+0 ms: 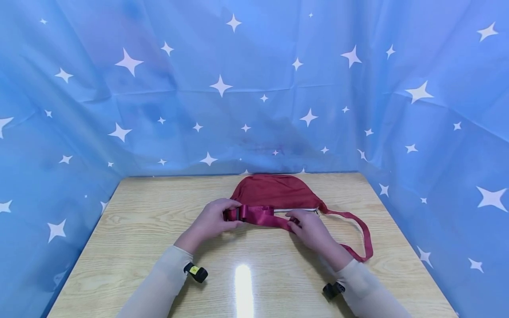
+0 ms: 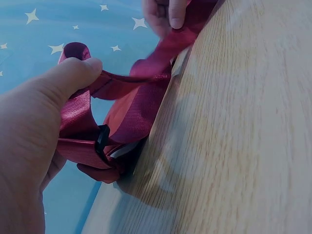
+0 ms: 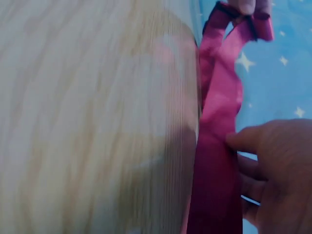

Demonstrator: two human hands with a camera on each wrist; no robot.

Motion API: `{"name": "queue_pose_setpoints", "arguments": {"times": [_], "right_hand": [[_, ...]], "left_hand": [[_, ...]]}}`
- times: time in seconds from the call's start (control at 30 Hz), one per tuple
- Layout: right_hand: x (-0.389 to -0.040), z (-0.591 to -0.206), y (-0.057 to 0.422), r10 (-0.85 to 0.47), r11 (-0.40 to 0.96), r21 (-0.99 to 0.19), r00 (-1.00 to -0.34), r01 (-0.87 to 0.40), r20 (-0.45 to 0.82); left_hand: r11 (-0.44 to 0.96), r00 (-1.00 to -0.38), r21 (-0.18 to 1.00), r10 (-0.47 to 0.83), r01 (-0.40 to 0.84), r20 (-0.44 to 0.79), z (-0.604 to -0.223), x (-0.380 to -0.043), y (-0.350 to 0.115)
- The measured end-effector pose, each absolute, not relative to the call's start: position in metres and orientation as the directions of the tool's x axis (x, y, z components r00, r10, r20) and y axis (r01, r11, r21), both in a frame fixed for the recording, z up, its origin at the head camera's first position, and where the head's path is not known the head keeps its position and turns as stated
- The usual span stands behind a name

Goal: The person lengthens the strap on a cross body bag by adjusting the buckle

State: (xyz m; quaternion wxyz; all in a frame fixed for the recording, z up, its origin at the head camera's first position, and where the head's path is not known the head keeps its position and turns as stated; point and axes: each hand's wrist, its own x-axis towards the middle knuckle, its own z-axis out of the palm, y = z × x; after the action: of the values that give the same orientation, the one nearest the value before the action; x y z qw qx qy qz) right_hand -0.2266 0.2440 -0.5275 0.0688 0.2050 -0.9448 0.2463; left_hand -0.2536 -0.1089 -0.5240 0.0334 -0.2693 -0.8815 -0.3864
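Observation:
A dark red waist bag (image 1: 274, 190) lies on the table with its flat zipper side toward me. My left hand (image 1: 214, 218) pinches the folded webbing strap (image 2: 78, 109) at the bag's left end, thumb on top. Just beyond that thumb the strap passes through a black slider buckle (image 2: 102, 139). My right hand (image 1: 312, 229) holds the same strap farther right, between thumb and fingers, below the zipper (image 1: 296, 210). Between the two hands the strap (image 3: 217, 117) runs in a slack, slightly twisted band in front of the bag.
From the bag's right end the strap loops out (image 1: 367, 238) over the wooden table (image 1: 139, 247) and back under my right wrist. A blue curtain with white stars (image 1: 179, 110) hangs behind the table and along both sides.

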Motion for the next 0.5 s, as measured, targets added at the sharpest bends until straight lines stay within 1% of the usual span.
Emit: {"name": "queue_pose_setpoints", "arguments": {"times": [0.13, 0.3, 0.5], "right_hand": [[-0.222, -0.523, 0.220, -0.370, 0.763, -0.482, -0.902, -0.431, 0.221], [-0.219, -0.521, 0.192, -0.391, 0.759, -0.477, -0.896, -0.443, 0.212], [-0.218, -0.522, 0.184, -0.384, 0.756, -0.476, -0.894, -0.449, 0.233]], "left_hand": [[0.558, -0.853, 0.662, 0.447, 0.500, 0.269, -0.525, -0.254, -0.109], [0.557, -0.851, 0.659, 0.447, 0.506, 0.276, -0.525, -0.255, -0.108], [0.565, -0.856, 0.658, 0.446, 0.497, 0.262, -0.523, -0.254, -0.108]]}}
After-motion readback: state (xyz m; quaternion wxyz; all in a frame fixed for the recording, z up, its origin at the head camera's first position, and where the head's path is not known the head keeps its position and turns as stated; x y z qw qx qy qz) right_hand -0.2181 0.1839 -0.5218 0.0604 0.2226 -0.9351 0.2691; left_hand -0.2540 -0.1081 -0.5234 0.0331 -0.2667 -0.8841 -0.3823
